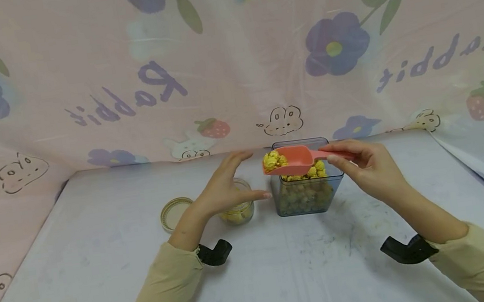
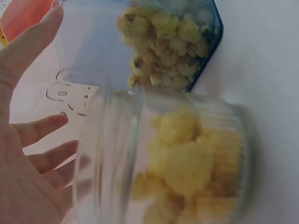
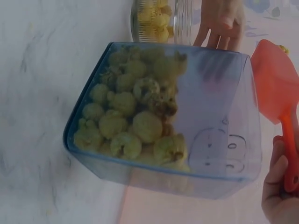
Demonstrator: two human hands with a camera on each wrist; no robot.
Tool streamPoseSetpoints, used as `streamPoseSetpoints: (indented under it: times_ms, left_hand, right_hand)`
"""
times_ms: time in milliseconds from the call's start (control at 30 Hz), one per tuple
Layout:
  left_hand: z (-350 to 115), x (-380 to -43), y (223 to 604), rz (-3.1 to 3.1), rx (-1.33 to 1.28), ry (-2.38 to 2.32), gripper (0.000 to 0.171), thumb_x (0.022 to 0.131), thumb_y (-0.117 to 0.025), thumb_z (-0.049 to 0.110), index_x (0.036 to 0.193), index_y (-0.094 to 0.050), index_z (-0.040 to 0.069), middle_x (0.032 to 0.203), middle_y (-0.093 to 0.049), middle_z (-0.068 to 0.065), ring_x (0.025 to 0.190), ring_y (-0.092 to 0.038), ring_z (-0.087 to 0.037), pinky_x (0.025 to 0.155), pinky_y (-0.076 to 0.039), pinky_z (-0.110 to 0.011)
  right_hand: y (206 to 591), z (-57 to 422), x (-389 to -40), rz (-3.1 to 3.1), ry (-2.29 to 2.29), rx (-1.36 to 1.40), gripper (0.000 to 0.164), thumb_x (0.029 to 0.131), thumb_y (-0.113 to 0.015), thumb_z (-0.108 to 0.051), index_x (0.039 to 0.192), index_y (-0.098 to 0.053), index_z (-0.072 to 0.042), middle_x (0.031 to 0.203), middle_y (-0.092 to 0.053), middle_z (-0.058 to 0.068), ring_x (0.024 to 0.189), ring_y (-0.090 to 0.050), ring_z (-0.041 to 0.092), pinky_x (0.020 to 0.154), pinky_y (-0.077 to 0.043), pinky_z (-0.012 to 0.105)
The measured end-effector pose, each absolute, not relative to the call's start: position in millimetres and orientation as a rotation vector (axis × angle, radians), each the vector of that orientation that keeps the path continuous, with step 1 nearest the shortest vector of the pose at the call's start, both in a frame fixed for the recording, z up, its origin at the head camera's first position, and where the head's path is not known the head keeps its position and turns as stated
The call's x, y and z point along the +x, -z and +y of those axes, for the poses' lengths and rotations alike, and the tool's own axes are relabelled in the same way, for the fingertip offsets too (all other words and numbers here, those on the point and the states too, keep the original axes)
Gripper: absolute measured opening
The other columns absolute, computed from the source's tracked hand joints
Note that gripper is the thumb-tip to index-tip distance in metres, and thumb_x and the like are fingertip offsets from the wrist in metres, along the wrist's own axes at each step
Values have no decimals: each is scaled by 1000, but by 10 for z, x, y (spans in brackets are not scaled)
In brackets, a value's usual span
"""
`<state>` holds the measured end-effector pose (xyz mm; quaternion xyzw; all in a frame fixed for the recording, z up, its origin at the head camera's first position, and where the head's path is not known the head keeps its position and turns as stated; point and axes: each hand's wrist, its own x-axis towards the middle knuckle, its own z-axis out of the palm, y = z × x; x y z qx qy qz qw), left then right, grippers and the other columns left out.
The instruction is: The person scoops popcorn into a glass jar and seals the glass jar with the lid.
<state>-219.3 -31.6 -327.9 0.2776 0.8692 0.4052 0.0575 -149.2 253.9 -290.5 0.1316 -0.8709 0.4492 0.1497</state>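
My right hand [image 1: 367, 167] grips the handle of a pink-red scoop [image 1: 296, 158], held level above a clear bluish square container [image 1: 309, 198]. Yellow popcorn [image 1: 274, 160] sits in the scoop's front end, and more popcorn [image 3: 131, 112] fills part of the container. Thumb and fingers spread apart, my left hand [image 1: 221, 187] is beside a round glass jar [image 1: 238, 214] and holds nothing. In the left wrist view, the jar [image 2: 163, 163] has some popcorn inside and no lid on. Whether the left hand touches the jar cannot be told.
A round lid [image 1: 175, 214] with a gold rim lies on the white tabletop [image 1: 260, 282], left of the jar. Behind the table hangs a pink printed curtain [image 1: 230, 70], close to the container's back. Dark wrist mounts [image 1: 216, 252] sit on both forearms.
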Motion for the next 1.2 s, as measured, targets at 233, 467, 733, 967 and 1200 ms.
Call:
streamPoseSetpoints:
  times_ms: [233,467,733,967,1200]
  left_hand:
    - [-462,-2211,3350,2670,840,-1142,90,71,-84,39,146,-39,15,155,-27,-9,142,-28,-32,113,-27,-56]
    - [-582,-2196,3361,2639,852,-1143,88,70,-86,35,143,-43,13,151,-33,-10,140,-32,-33,112,-28,-55]
    - [-664,-2165,3402,2581,821,-1183,86,69,-86,33,142,-44,14,141,-43,-8,134,-39,-28,112,-31,-52]
    - [-744,-2142,3440,2521,767,-1244,86,69,-87,30,141,-44,15,140,-44,-7,133,-39,-24,112,-30,-51]
    - [-791,-2148,3472,2517,781,-1242,88,68,-87,29,142,-42,14,138,-45,-4,132,-41,-26,111,-33,-51]
  right_hand:
    - [2933,2458,-1472,-2431,-1354,448,24,92,-63,-6,114,-68,3,104,-63,-22,96,-59,-1,72,-52,10]
    - [2983,2351,-1458,-2358,-1374,489,23,89,-63,2,111,-68,5,102,-65,-22,90,-60,-1,66,-49,10]
    - [3020,2221,-1430,-2343,-1365,496,22,89,-64,1,110,-70,3,102,-66,-20,93,-61,-1,76,-51,9]
    - [3059,2103,-1394,-2311,-1393,495,23,86,-66,5,109,-70,4,104,-71,1,98,-61,-1,80,-51,11]
    - [3101,2003,-1362,-2275,-1378,488,26,84,-67,7,109,-70,4,105,-70,20,103,-59,0,89,-47,10]
